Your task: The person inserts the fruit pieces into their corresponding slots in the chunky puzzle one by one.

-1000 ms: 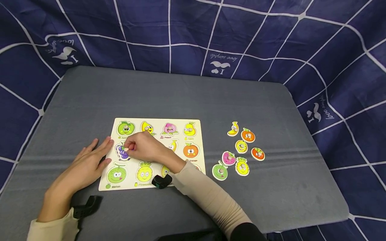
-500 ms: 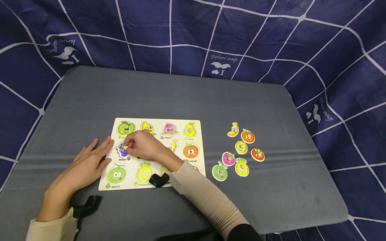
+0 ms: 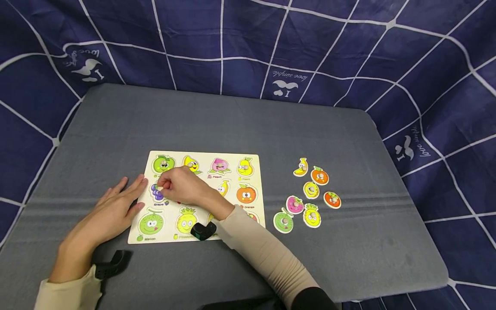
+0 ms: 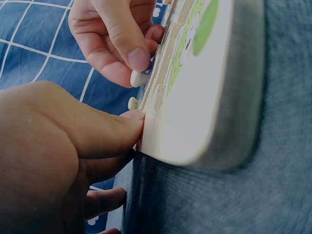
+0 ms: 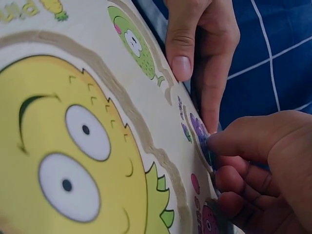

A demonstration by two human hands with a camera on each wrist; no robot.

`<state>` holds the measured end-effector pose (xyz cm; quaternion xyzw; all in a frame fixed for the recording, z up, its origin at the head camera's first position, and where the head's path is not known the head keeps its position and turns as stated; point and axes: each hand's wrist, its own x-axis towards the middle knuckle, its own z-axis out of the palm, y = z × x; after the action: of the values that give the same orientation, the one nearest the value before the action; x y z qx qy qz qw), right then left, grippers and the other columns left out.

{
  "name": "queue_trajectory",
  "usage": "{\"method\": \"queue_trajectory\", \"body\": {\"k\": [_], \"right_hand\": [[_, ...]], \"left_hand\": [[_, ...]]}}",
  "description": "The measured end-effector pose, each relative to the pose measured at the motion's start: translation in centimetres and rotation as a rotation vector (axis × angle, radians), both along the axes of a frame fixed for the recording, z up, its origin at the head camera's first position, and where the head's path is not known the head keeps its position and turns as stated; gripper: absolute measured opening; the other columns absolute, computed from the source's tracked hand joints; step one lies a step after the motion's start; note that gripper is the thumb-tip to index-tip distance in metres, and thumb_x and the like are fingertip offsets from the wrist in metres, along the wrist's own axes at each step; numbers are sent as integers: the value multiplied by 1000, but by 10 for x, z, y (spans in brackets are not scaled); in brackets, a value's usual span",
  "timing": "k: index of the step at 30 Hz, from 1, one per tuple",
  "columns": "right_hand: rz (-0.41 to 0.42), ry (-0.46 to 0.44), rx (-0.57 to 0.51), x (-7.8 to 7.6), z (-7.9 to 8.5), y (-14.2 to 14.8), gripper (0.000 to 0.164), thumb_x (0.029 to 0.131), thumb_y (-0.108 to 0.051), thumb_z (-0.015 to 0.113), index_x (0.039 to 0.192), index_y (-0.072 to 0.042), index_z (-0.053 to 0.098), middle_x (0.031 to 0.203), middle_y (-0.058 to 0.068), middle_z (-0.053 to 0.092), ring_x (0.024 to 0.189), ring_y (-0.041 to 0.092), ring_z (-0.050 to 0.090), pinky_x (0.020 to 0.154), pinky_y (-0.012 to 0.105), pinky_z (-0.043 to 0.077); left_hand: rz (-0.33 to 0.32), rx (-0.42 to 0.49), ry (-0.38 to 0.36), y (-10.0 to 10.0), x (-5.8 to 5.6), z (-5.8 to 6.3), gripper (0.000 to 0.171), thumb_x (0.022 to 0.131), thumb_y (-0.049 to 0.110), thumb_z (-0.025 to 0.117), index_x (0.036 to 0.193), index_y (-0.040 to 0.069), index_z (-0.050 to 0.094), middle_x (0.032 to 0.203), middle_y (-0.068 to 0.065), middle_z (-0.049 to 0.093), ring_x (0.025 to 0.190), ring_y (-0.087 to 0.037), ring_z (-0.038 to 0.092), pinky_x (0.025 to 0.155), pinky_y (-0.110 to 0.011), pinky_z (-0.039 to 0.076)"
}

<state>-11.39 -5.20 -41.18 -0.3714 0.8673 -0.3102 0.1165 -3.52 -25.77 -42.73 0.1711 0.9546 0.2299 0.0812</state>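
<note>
My right hand [image 3: 186, 187] pinches the small knob [image 4: 139, 78] of the purple grape piece [image 3: 157, 193] between thumb and fingers. The piece overlaps the grape spot at the left of the cream fruit puzzle board [image 3: 169, 224]. In the right wrist view those fingertips cover part of the purple grapes [image 5: 197, 127]. My left hand [image 3: 102, 219] rests beside the board with its fingers straight, and its thumb touches the board's left edge. Knobbed apple [image 3: 163, 164], lemon [image 3: 190, 163], peach [image 3: 219, 166] and pear [image 3: 245, 167] pieces sit in the top row.
Loose pieces lie right of the board: a banana [image 3: 300, 167], an orange [image 3: 319, 175], a round yellow one [image 3: 311, 190], a red one [image 3: 332, 199], a pink one [image 3: 294, 205], a melon [image 3: 283, 221] and a pineapple [image 3: 311, 216]. A blue checked cloth [image 3: 248, 38] surrounds the grey table [image 3: 232, 120].
My right hand has shifted very slightly at the grape spot and still pinches the knob. The printed Grape label now shows below it. My left hand has stayed in place.
</note>
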Motion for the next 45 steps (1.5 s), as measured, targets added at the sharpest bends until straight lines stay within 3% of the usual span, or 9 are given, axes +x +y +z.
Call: {"method": "queue_trajectory", "body": {"k": [19,24,32,45], "right_hand": [[13,24,29,0,0,0,8,90,-9,69,96,-8,75,73,-8,62,62,-4,51,62,6,40],[-7,31,10,-2,0,4,8,90,-10,71,96,-10,76,72,-10,64,57,-6,51,62,6,40],[-47,28,-17,-2,4,14,11,87,-9,71,96,-11,77,73,-13,64,66,-6,53,65,6,41],[-108,3,-100,-2,9,37,6,88,-8,72,93,-9,75,74,-8,64,67,-2,53,66,8,43]], "left_hand": [[-1,4,11,0,0,0,58,97,7,59,148,-9,34,155,-28,28,138,-59,19,103,-76,14],[2,-7,-4,0,0,0,59,98,8,58,149,-8,33,156,-27,26,140,-58,17,104,-75,13],[8,-2,-3,1,-1,0,59,98,8,59,149,-8,33,155,-28,26,140,-58,17,105,-75,12],[10,1,-11,2,-1,1,61,98,8,59,150,-8,32,156,-28,25,140,-58,16,105,-75,11]]}}
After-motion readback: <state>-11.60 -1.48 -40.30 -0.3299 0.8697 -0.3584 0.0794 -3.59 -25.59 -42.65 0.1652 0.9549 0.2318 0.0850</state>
